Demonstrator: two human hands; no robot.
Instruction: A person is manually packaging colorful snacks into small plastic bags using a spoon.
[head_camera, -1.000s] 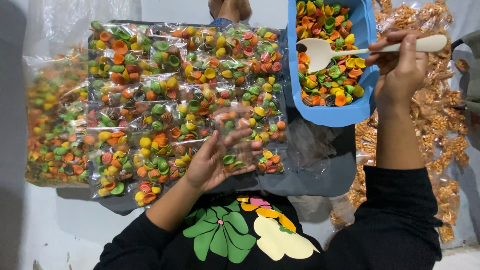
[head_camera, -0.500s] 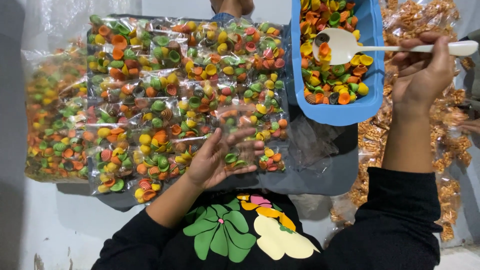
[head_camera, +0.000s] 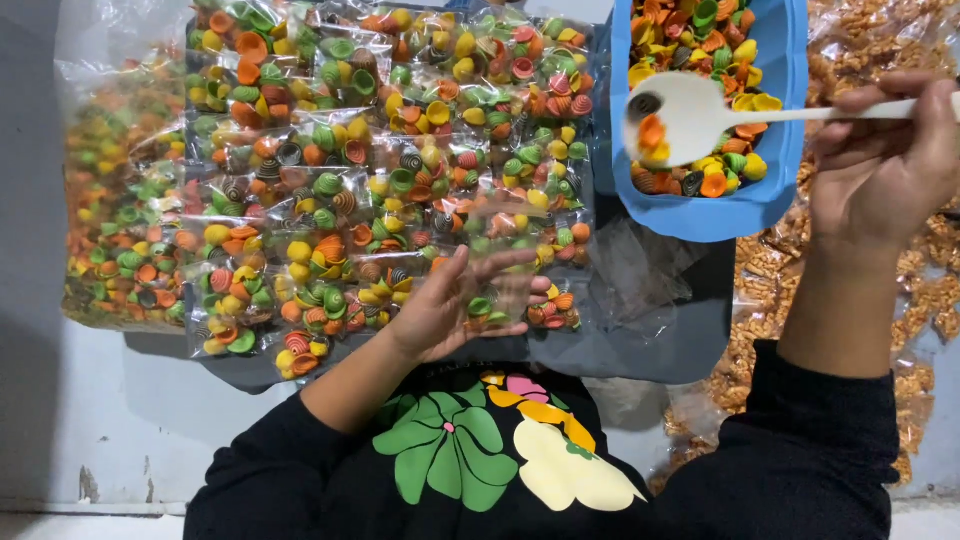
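Scooping from the blue tub (head_camera: 790, 120) at upper right, we hold the white spoon (head_camera: 690, 118) in our right hand (head_camera: 880, 170), fingers (head_camera: 940, 120) wrapped tight around the handle; the bowl of the spoon carries only a few orange and striped shell-shaped snacks and hangs over the tub. Our left hand (head_camera: 455, 305) lies flat with fingers (head_camera: 500, 265) spread, on or in a small clear bag (head_camera: 520, 290) at the near edge of the pile; we cannot tell whether the bag mouth is open. Done so far, by our reading: many small filled packets (head_camera: 340, 180) of green, orange and yellow shells lie in rows across the dark cloth (head_camera: 660, 340), several rows deep. Left: the tub is well stocked with loose shells, and a large bulk bag (head_camera: 115, 220) of the same mix sits at far left, so plenty remains to pack. Bags of brown snacks (head_camera: 930, 310) lie at right under our arm, untouched. Rough call: packing is well underway, far from finished.
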